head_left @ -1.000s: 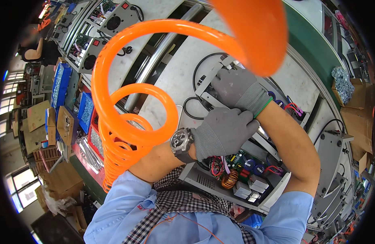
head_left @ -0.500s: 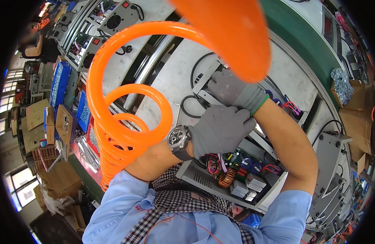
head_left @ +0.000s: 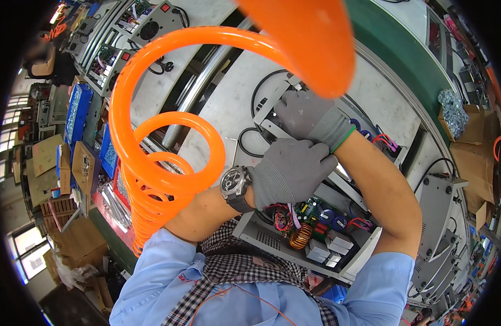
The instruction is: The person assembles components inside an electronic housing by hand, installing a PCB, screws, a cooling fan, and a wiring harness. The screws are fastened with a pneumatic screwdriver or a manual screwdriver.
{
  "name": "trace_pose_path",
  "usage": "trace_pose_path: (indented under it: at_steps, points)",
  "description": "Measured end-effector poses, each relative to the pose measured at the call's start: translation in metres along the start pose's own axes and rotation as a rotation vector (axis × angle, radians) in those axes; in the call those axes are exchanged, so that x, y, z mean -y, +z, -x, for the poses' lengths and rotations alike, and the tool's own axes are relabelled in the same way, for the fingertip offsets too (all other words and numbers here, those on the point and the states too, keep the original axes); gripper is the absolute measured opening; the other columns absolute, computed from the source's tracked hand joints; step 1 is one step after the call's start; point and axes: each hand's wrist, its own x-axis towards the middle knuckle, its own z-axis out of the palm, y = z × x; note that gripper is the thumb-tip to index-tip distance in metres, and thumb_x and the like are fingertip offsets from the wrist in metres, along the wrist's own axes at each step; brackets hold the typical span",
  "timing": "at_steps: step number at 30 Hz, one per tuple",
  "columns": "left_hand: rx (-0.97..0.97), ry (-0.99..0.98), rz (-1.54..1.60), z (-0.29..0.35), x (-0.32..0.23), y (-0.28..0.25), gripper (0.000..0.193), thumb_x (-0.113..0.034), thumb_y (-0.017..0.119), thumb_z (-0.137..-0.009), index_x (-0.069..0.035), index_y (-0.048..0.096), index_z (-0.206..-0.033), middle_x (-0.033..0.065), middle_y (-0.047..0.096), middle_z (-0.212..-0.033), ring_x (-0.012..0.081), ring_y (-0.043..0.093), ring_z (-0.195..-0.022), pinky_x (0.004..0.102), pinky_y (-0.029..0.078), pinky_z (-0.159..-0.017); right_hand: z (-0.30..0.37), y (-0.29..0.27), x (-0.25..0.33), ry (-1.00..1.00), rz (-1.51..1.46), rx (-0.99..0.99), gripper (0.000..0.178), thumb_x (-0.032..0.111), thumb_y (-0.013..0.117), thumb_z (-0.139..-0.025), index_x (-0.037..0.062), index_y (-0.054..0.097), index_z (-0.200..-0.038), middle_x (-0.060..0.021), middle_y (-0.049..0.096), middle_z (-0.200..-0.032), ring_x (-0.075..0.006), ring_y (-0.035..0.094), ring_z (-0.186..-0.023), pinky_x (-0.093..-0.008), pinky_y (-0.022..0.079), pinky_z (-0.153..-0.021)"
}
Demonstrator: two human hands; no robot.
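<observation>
At the far left edge, blue parts bins (head_left: 77, 111) filled with small hardware sit beside flat cardboard boxes (head_left: 44, 163) on a crowded bench. Next comes a coiled orange air hose (head_left: 153, 157), its loops stacked tightly low down near the person's shoulder and widening into one large arc that sweeps up and across the top of the view, where it ends in a broad, blurred orange shape very close to the camera. Just right of the coils, the left forearm crosses in from below, wearing a dark wristwatch (head_left: 235, 185). The left hand (head_left: 291, 171), in a grey knit glove, is curled with its fingers bent down and pressed onto the middle of an open metal power-supply chassis (head_left: 261, 231); what it grips under the fingers is hidden, so I cannot tell whether it holds anything. The chassis lies on the pale grey worktable (head_left: 234, 103), directly in front of the person, and its near end shows a circuit board with a copper-wound toroid coil (head_left: 301, 236), coloured wires and pale block components. The right hand (head_left: 310, 117), also gloved in grey with a green cuff edge, rests just above the left one, fingers spread flat against the far end of the chassis near a black cable (head_left: 256, 103) that loops across the table. Further right, a green conveyor belt (head_left: 408, 60) runs diagonally, and another grey metal housing (head_left: 443, 201) stands beyond the right elbow.
</observation>
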Motion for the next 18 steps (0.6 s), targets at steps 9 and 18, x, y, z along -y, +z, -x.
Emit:
trace_pose_path:
  at_steps: [9, 18]
  points:
    - [-0.088, 0.006, 0.01, -0.002, 0.003, 0.003, 0.032, -0.016, 0.068, -0.068, -0.013, 0.061, -0.099, 0.0019, 0.054, -0.079, 0.0209, 0.061, -0.07, 0.0347, 0.049, -0.053, -0.005, -0.007, -0.009, -0.012, -0.09, 0.06, 0.017, 0.019, 0.054, -0.085, 0.0048, 0.063, -0.088, -0.0137, 0.063, -0.082, -0.0264, 0.069, -0.071, -0.0403, 0.055, -0.056]
    - [-0.078, -0.021, 0.006, -0.003, 0.001, 0.0, 0.03, -0.015, 0.067, -0.069, -0.012, 0.061, -0.098, 0.0068, 0.053, -0.088, 0.0229, 0.062, -0.066, 0.0367, 0.049, -0.054, -0.01, -0.01, -0.011, 0.002, -0.133, 0.07, 0.013, 0.017, 0.055, -0.081, 0.0059, 0.06, -0.086, -0.0114, 0.063, -0.082, -0.027, 0.067, -0.075, -0.0415, 0.053, -0.061]
